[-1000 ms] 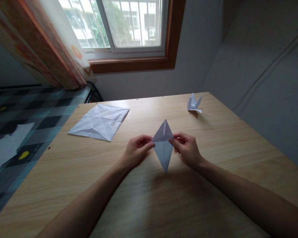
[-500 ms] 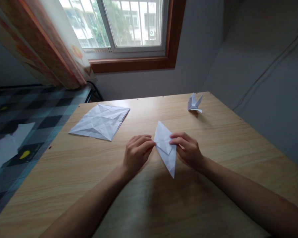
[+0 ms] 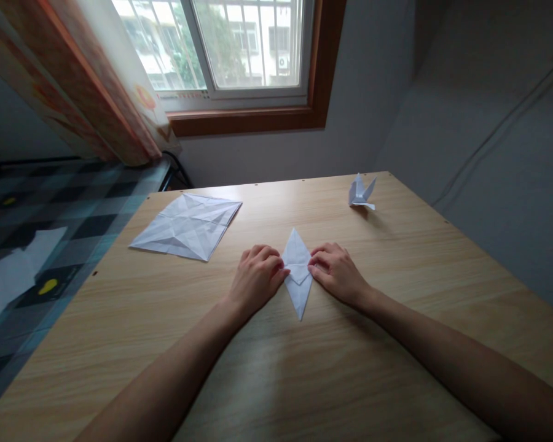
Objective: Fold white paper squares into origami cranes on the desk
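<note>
A white folded paper (image 3: 298, 276), shaped like a long diamond with a smaller flap across its middle, lies at the centre of the wooden table (image 3: 203, 380). One point faces the window and the other faces me. My left hand (image 3: 260, 273) pinches its left corner between thumb and fingers. At the right corner, my right hand (image 3: 334, 270) is closed on the paper's edge in the same way. Both hands rest low at the tabletop, and the fingertips cover the two side corners.
Creased sheets of paper (image 3: 188, 227) lie at the table's far left. A folded paper crane (image 3: 360, 193) stands near the far right corner. Left of the table, a checked cloth (image 3: 92, 212) carries loose white paper (image 3: 16, 270). A window (image 3: 253, 49) and curtain (image 3: 96, 80) are beyond.
The folded paper has come down to the table and turned straighter, its near point swinging left. My right hand moved slightly left with it, and both hands still hold the corners.
</note>
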